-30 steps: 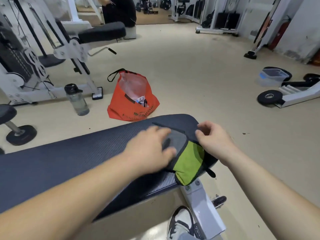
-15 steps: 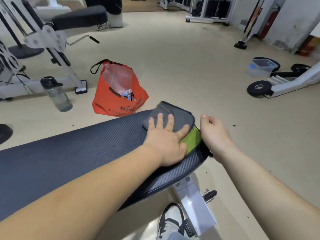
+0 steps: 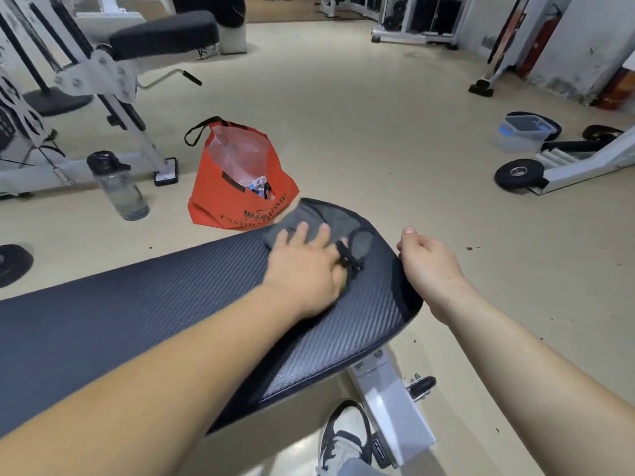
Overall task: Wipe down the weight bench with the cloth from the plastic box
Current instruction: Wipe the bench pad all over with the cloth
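The weight bench [image 3: 171, 314] has a dark textured pad running from the left edge to its rounded right end. A grey cloth [image 3: 311, 219] with a green underside and a black loop lies on the far right corner of the pad. My left hand [image 3: 305, 269] presses flat on the cloth with straight fingers. My right hand [image 3: 429, 266] hovers beside the bench's right end with fingers curled, holding nothing. The plastic box [image 3: 522, 134] stands on the floor at the far right.
An orange bag [image 3: 237, 197] and a water bottle [image 3: 118, 185] stand on the floor behind the bench. A white gym machine [image 3: 103, 84] fills the back left. A weight plate [image 3: 519, 173] and white frame lie at right. My shoe [image 3: 343, 438] is beside the bench leg.
My left hand has pushed the cloth further along the pad toward the far edge, so the green side is now almost hidden. My right hand stays beside the bench end.
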